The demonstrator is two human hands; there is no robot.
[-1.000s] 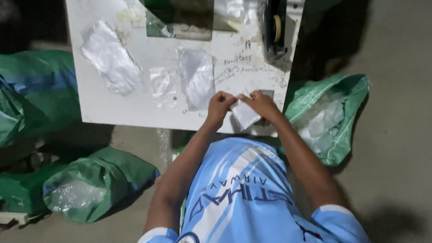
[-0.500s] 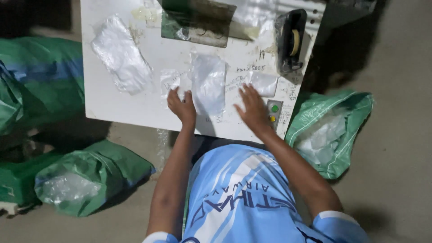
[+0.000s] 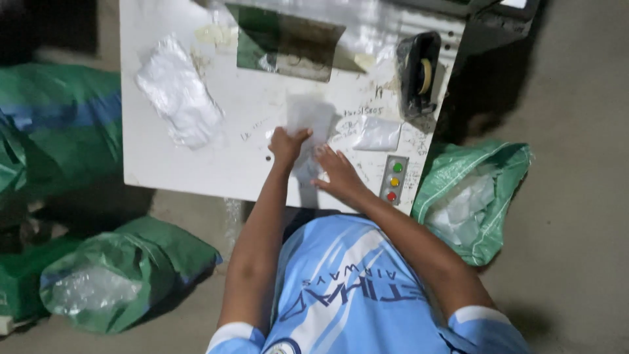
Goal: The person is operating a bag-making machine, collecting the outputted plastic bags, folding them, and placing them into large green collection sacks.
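Observation:
My left hand (image 3: 286,143) is closed on the edge of a thin clear plastic bag (image 3: 312,117) that lies in the middle of the white machine table (image 3: 229,164). My right hand (image 3: 337,174) rests flat, fingers apart, on the bag's lower end near the table's front edge. A small folded plastic bag (image 3: 377,134) lies just right of my hands. A crumpled pile of clear bags (image 3: 178,101) sits on the table to the left, away from both hands.
A black tape dispenser (image 3: 419,72) stands at the table's right edge, with a panel of three coloured buttons (image 3: 394,178) below it. A dark green opening (image 3: 285,42) is at the back. Green sacks holding plastic lie on the floor at right (image 3: 475,196) and left (image 3: 118,278).
The small folded bag I held in both hands at the front edge now lies at the right. My left hand has closed on the clear bag in the middle; my right hand has moved onto it.

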